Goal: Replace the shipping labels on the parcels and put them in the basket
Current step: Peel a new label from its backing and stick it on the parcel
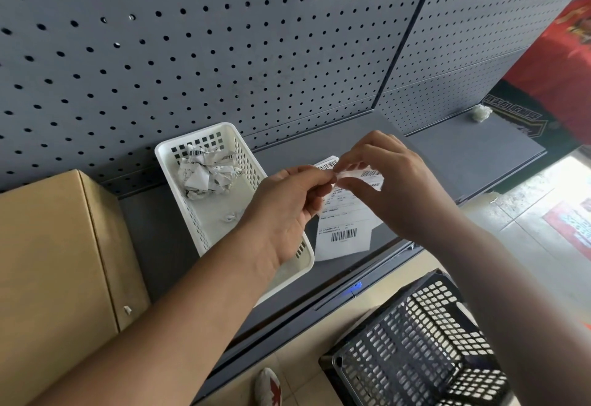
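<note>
A white shipping label with barcodes hangs above the grey shelf. My left hand pinches its upper left corner and my right hand pinches the top edge beside it, the fingertips almost meeting. More labels lie on the shelf behind the hands. A brown cardboard parcel stands on the shelf at the left. A black mesh basket sits on the floor at the lower right.
A white plastic tray on the shelf holds crumpled old labels. A grey pegboard wall backs the shelf. A white wad lies at the shelf's far right. A shoe shows on the tiled floor.
</note>
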### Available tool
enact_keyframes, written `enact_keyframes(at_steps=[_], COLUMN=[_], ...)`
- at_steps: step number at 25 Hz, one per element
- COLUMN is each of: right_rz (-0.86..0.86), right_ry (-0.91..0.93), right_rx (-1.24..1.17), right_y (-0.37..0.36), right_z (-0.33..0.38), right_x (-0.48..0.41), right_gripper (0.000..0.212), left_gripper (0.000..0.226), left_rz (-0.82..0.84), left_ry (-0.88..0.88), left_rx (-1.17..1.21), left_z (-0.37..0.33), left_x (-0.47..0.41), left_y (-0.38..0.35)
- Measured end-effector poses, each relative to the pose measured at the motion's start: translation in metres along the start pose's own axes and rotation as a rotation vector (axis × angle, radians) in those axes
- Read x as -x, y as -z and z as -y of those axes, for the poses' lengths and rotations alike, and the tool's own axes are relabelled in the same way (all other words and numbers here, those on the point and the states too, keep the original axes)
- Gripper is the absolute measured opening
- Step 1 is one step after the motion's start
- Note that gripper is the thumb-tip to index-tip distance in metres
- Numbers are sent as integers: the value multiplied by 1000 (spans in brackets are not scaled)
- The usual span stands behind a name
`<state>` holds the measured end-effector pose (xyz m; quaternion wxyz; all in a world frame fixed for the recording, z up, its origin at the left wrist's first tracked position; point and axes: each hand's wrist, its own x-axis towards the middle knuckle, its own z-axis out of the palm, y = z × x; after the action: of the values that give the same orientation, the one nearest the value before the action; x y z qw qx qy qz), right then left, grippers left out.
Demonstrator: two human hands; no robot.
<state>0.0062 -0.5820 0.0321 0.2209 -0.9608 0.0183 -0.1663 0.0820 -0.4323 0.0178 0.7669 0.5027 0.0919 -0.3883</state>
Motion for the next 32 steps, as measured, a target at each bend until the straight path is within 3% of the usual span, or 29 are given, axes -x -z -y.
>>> enact_keyframes(at_steps=[6, 20, 32], right_rz=[-22, -100, -264], right_ry=[29, 201, 53], right_rx=[9, 72, -78], right_y=[1, 3, 25], right_z=[1, -2, -3], right_x=[-2, 11, 60], right_gripper=[12, 5, 8], left_gripper=[24, 16, 21], left_rz=[-32, -65, -133], left_ry=[-101, -6, -29], left_rx=[-84, 13, 44], left_z=[-2, -9, -8], left_x=[2, -11, -24], left_y=[-2, -4, -13])
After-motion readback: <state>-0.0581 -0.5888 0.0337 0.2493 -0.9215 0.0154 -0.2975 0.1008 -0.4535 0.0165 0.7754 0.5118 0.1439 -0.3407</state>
